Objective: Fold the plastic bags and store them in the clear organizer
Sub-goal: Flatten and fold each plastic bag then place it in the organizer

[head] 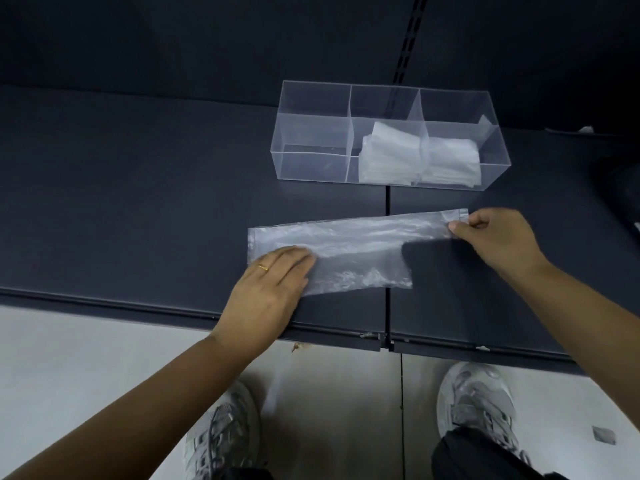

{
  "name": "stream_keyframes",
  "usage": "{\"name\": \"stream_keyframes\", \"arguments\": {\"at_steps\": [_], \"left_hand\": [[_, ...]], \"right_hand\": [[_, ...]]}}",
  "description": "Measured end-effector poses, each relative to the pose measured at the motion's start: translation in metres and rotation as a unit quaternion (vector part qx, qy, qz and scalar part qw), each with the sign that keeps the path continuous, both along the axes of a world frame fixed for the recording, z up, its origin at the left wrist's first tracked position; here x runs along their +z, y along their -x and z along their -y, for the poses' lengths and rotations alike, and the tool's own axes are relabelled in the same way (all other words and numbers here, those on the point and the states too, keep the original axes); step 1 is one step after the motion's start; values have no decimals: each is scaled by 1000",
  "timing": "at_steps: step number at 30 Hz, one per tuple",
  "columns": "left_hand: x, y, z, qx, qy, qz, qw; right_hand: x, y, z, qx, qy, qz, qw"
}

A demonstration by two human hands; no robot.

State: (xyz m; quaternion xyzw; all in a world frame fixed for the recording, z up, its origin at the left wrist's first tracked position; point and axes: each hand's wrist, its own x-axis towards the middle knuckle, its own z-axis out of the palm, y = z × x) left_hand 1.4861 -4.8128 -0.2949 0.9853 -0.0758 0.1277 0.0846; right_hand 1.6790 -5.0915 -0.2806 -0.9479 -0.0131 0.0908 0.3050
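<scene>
A thin clear plastic bag [349, 247] lies stretched out as a long strip on the dark shelf [138, 202]. My left hand [270, 289] presses flat on its near left part, fingers straight. My right hand [491, 237] pinches the bag's far right end between thumb and fingers. Behind the bag stands the clear organizer [311, 133], with three compartments side by side. Folded plastic bags [415, 154] fill its middle and right compartments; the left one holds nothing.
The shelf's front edge [173, 311] runs just below my left hand, with a seam [388, 202] dividing two panels. A dark object [620, 192] sits at the far right. My two shoes [474, 400] stand on the pale floor below.
</scene>
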Motion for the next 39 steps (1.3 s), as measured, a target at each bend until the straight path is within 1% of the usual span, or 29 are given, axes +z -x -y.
{"name": "stream_keyframes", "arguments": {"at_steps": [2, 3, 6, 8, 9, 11, 12, 13, 14, 15, 16, 17, 18, 19, 21, 23, 25, 29, 31, 33, 35, 37, 39], "left_hand": [[-1, -2, 0, 40, 11, -72, 996], [-3, -3, -1, 56, 15, -94, 994], [-10, -4, -6, 88, -11, -138, 986], [-15, -3, -8, 104, -33, -163, 981], [-16, -3, -8, 109, -44, -173, 978], [-17, -4, -8, 114, -60, -181, 975], [-17, -4, -7, 115, -61, -181, 975], [-16, -5, -6, 115, -58, -181, 975], [-14, -5, -5, 112, -53, -183, 975], [-12, -4, -5, 106, -52, -187, 975], [-11, -3, -5, 95, -60, -193, 975], [-9, -2, -6, 81, -70, -201, 974], [-9, -2, -6, 71, -75, -206, 973], [-8, -2, -6, 69, -74, -209, 973], [-6, -3, -6, 80, -67, -213, 971], [-5, -4, -6, 84, -62, -211, 972], [-4, -4, -7, 79, -63, -207, 973], [-5, -5, -8, 80, -58, -207, 973], [-5, -5, -8, 82, -55, -212, 972], [-5, -5, -9, 84, -60, -217, 971], [-5, -6, -10, 90, -66, -219, 969], [-2, -10, -12, 88, -59, -211, 972], [4, -12, -9, 55, -25, -188, 980]], "right_hand": [[0, 0, -1, 0, -5, -6, 1000], [0, -1, -1, -2, -7, -10, 1000], [2, -3, -3, -9, 8, -26, 1000], [8, 0, -7, -17, 37, -16, 999], [13, 4, -12, -25, 55, 11, 998], [24, 23, -30, -11, 58, 125, 990], [30, 39, -47, 32, 35, 186, 981], [35, 58, -67, 99, 0, 219, 971], [37, 78, -90, 183, -44, 213, 959], [36, 98, -114, 266, -85, 167, 946], [33, 114, -136, 326, -103, 103, 934], [27, 126, -154, 361, -103, 53, 925], [19, 133, -168, 373, -90, 25, 923], [9, 133, -176, 372, -64, 19, 926], [-10, 120, -171, 366, 28, 55, 928], [-23, 102, -152, 370, 123, 99, 915], [-31, 86, -125, 365, 180, 113, 906], [-33, 56, -71, 320, 232, 118, 911], [-31, 44, -47, 289, 244, 110, 919], [-28, 38, -31, 257, 249, 123, 926], [-21, 38, -21, 233, 218, 155, 935], [-11, 44, -14, 235, 118, 174, 949], [-3, 55, -10, 285, 19, 170, 943]]}}
